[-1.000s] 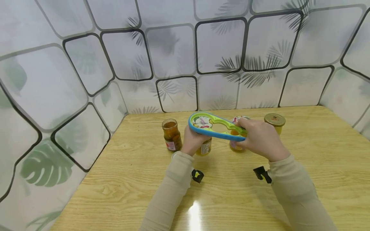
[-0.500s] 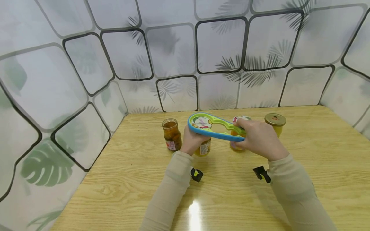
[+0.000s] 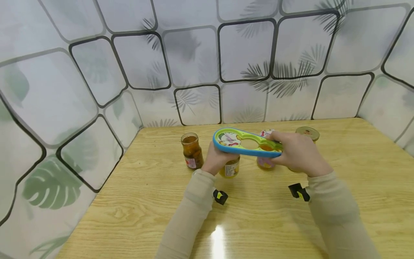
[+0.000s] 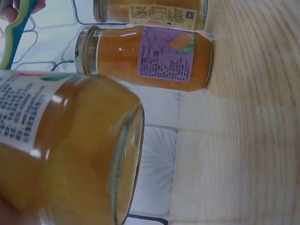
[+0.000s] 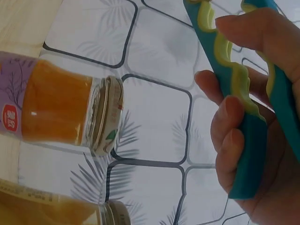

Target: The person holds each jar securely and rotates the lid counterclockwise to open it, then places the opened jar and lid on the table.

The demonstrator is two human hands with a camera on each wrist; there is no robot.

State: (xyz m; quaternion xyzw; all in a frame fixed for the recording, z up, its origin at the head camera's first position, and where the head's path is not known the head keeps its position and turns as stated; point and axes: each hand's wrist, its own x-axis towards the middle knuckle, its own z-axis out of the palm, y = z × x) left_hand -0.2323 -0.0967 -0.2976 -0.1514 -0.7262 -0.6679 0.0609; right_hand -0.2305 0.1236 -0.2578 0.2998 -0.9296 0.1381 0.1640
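Observation:
My left hand [image 3: 218, 159] holds a glass jar of yellow fruit [image 4: 89, 150] by its side; the jar's base is off the table. Around its printed lid [image 3: 229, 139] sits the wide end of a blue and green jar opener [image 3: 247, 151]. At the other end, my right hand [image 3: 300, 153] grips the opener's two handles, fingers curled around one and thumb against the other. In the right wrist view a gap shows between the handles. Behind the opener stands a closed jar with a purple label [image 4: 164, 56]. My left fingers are mostly hidden behind the jar.
A lidless jar with dark contents [image 3: 192, 153] stands left of my left hand. Beyond my right hand is a jar with a gold lid [image 3: 308, 133], partly covered. The wooden table [image 3: 145, 201] meets a patterned wall covering [image 3: 194, 54] at the back.
My right hand and the opener's handles have shifted to the right, and the opener has turned slightly. The held jar has moved a little right and toward me.

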